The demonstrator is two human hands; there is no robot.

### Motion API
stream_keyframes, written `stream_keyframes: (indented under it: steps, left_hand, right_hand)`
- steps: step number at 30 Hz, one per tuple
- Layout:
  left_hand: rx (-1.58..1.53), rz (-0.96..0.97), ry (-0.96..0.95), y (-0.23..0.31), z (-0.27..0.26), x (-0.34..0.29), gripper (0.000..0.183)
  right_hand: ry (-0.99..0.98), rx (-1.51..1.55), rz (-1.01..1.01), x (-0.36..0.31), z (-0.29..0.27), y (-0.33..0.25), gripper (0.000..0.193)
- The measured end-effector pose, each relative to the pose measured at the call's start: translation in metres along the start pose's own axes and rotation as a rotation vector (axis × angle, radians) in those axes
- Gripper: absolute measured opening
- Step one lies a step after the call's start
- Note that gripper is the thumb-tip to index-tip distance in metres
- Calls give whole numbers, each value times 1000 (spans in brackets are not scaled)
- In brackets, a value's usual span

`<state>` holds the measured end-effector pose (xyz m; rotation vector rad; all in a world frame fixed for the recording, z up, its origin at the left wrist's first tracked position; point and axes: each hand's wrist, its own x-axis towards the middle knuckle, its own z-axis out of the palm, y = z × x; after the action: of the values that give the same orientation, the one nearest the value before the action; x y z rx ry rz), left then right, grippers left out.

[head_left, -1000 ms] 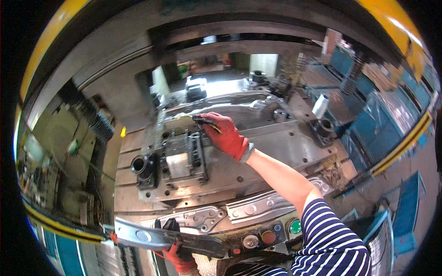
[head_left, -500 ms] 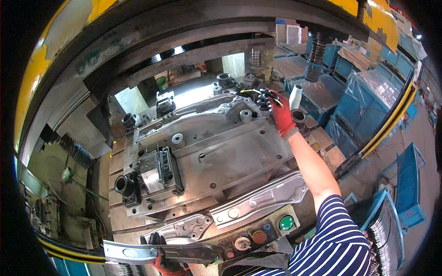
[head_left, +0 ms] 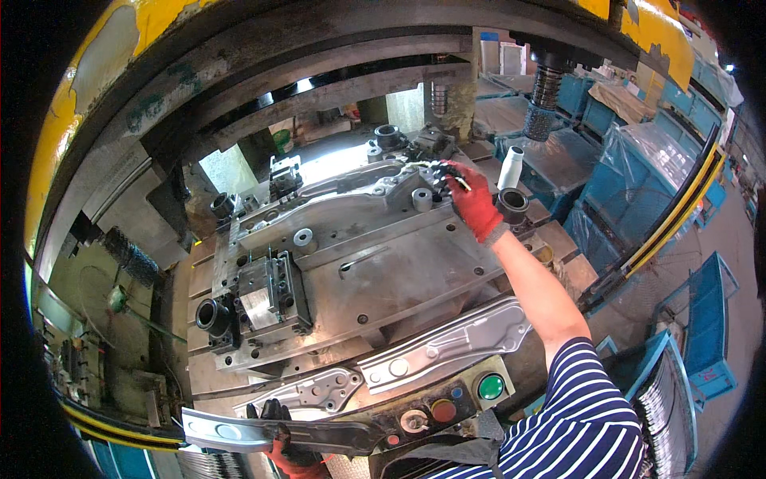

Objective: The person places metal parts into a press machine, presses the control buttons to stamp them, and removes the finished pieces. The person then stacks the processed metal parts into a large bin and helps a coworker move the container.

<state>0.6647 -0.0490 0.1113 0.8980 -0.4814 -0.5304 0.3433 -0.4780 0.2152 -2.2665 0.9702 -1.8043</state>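
Observation:
My left hand (head_left: pixel 294 455), in a red glove with dark fingers, grips a long stamped metal part (head_left: pixel 227 431) at the lower left, by the press's near edge. My right hand (head_left: pixel 475 203), gloved likewise, reaches over the die to the far right end of a curved stamped part (head_left: pixel 343 195) lying on it. Its fingers are closed round a thin yellowish tool (head_left: pixel 465 184), whose kind I cannot make out. The tool's tip is at that part's end; whether it touches is unclear. Two more stamped parts, one on the right (head_left: pixel 443 347) and one on the left (head_left: pixel 315 389), lie along the front.
A control box with a green button (head_left: pixel 491 387) and a red button (head_left: pixel 443 410) stands at the near edge. Guide bushings (head_left: pixel 212 316) rise from the die corners. A white bottle-shaped cone (head_left: pixel 511 168) stands beyond my right hand. Blue bins (head_left: pixel 618 172) fill the right side.
My right hand has moved slightly left and down, bringing the yellowish tool to the curved part's end. My left hand still holds its part in nearly the same place.

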Motion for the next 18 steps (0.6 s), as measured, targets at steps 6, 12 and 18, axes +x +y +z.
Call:
stream_keyframes:
  steps: [6,12,18]
  left_hand:
    - [34,-7,16,-5,-9,-2,71]
    - [12,-14,21,-7,-22,1,75]
    - [8,-24,74,-3,-24,2,81]
  right_hand:
    - [61,88,65,15,11,30,26]
    - [1,28,95,20,18,55,25]
    - [36,-57,44,14,8,60,24]
